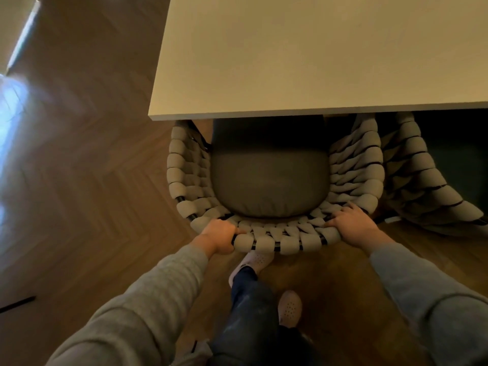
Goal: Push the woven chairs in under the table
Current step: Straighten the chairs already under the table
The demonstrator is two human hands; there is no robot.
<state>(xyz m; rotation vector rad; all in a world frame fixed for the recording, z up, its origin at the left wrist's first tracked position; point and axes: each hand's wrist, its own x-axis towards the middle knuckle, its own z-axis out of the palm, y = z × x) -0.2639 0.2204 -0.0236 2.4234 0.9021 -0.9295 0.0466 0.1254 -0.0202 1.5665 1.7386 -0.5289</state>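
A woven chair (182, 175) with thick grey padded straps and a dark grey seat cushion (269, 178) stands below me, its front part under the near edge of the pale table (290, 62). My left hand (220, 237) grips the chair's back rim at the left, fingers curled round the strap-wrapped frame. My right hand (353, 224) holds the rim at the right, fingers over the weave. A second woven chair (422, 180) stands close to the right, partly under the table.
Herringbone wood floor (92, 180) lies open to the left of the chair and table corner. My feet in pale perforated shoes (289, 307) stand just behind the chair back. A thin dark strip (17, 303) lies on the floor at far left.
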